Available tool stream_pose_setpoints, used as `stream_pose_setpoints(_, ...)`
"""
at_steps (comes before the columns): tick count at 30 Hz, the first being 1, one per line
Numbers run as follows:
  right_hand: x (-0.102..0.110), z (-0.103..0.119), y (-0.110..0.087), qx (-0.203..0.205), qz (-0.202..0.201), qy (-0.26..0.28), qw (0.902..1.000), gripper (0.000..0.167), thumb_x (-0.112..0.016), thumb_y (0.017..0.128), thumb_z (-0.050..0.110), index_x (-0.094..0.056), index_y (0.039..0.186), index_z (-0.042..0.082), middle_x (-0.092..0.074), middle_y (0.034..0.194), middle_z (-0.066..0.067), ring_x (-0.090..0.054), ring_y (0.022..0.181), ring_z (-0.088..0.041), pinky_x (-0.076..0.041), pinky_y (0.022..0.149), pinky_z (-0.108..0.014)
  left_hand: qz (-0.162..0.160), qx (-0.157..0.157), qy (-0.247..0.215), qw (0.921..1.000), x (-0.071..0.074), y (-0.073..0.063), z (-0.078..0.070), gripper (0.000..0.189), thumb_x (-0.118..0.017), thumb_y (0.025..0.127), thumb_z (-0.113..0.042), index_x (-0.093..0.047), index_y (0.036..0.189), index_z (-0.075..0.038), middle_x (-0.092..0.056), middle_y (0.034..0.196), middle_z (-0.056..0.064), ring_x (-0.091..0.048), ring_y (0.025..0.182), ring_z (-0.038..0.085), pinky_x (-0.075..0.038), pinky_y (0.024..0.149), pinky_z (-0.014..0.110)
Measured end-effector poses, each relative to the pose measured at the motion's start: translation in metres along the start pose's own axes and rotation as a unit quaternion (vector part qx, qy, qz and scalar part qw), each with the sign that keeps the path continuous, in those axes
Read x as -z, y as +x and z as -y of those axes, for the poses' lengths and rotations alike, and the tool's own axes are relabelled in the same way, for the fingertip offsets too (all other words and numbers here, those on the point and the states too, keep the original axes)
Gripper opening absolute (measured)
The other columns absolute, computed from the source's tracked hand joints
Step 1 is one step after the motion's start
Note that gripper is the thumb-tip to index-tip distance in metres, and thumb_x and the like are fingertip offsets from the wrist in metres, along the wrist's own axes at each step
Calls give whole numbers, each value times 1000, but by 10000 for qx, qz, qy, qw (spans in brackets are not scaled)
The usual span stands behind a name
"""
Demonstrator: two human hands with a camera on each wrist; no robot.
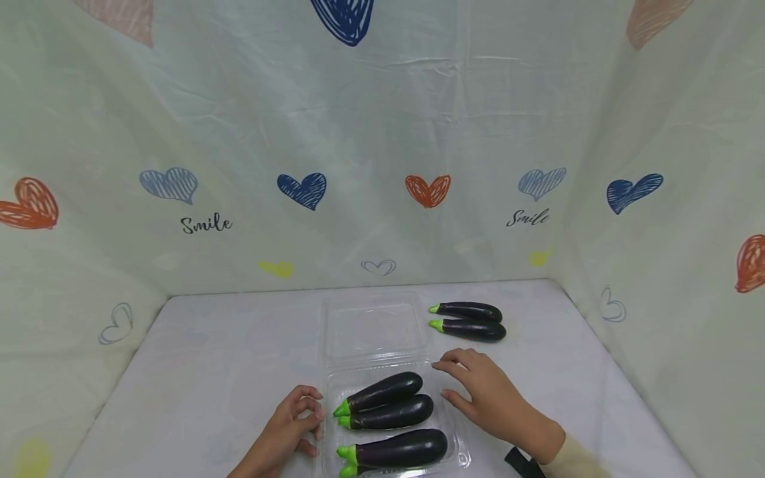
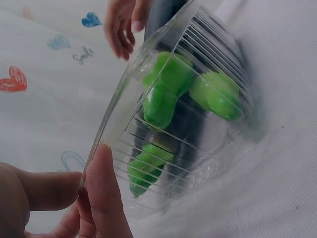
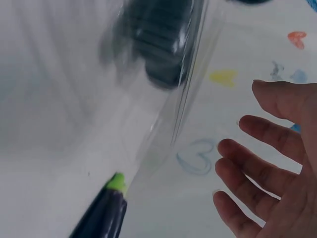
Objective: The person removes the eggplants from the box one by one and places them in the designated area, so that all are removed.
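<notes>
A cream sleeve (image 1: 576, 460) is showing.
It is ending short of the right hand (image 1: 485, 398); a straight-edged black piece (image 1: 524, 463) (too cropped to identify) is jutting out alongside.

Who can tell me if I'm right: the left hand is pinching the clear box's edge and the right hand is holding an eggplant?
Not quite: the right hand holds nothing, as the head view shows. The left hand does pinch the clear box's edge.
</notes>
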State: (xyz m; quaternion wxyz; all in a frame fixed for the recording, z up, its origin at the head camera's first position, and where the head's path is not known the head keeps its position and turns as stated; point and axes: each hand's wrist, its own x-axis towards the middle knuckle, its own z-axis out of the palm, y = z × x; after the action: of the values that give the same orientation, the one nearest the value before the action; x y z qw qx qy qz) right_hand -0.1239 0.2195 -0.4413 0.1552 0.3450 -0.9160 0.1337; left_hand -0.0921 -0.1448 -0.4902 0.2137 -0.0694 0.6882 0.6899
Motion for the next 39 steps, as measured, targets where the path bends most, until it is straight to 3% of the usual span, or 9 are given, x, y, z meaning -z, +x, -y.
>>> stream_pose_setpoints(7, 1, 25, -1, 215, 826, 620, 9944, 38, -79, 96, 31, -70, 130, 17, -64, 127, 6, -62, 115, -15, -57, 97, -42, -43, 10, 14, 10000, 0, 1, 1, 28, -59, 103, 0, -44, 126, 3, -56, 93, 1, -58, 74, 18, -57, 53, 30)
stream_pose_setpoints(11, 0, 33, -2, 357, 1094, 876, 9895, 36, -73, 102, 35, -69, 132, 17, -63, 129, 7, -61, 117, -15, -56, 99, -41, 36, -63, 9, 10000, 1, 0, 1, 28, -60, 103, 0, -44, 126, 3, -56, 92, 0, -58, 74, 18, -57, 53, 30)
stream_pose_setpoints(24, -8, 43, -5, 1126, 890, 878, 9857, 35, -62, 108, 37, -69, 133, 15, -68, 125, 8, -61, 116, -12, -56, 97, -35, 158, -203, -20, 9997, 1, -2, 1, 30, -59, 102, 1, -43, 127, 4, -55, 94, 1, -58, 75, 18, -58, 53, 29)
stream_pose_setpoints(29, -8, 46, -5, 1268, 1006, 909, 9826, 35, -58, 110, 39, -69, 133, 16, -70, 125, 9, -61, 115, -11, -56, 97, -32, 184, -240, -30, 9995, 1, -2, 1, 30, -59, 102, 1, -43, 127, 5, -55, 94, 0, -58, 75, 18, -57, 53, 28)
stream_pose_setpoints(39, -11, 49, -8, 1340, 1386, 1122, 9748, 33, -65, 107, 37, -69, 133, 16, -71, 125, 9, -62, 116, -11, -56, 97, -33, 138, -167, -15, 9998, 2, -1, 2, 30, -60, 102, 1, -43, 127, 4, -55, 94, 1, -58, 75, 18, -58, 53, 29)
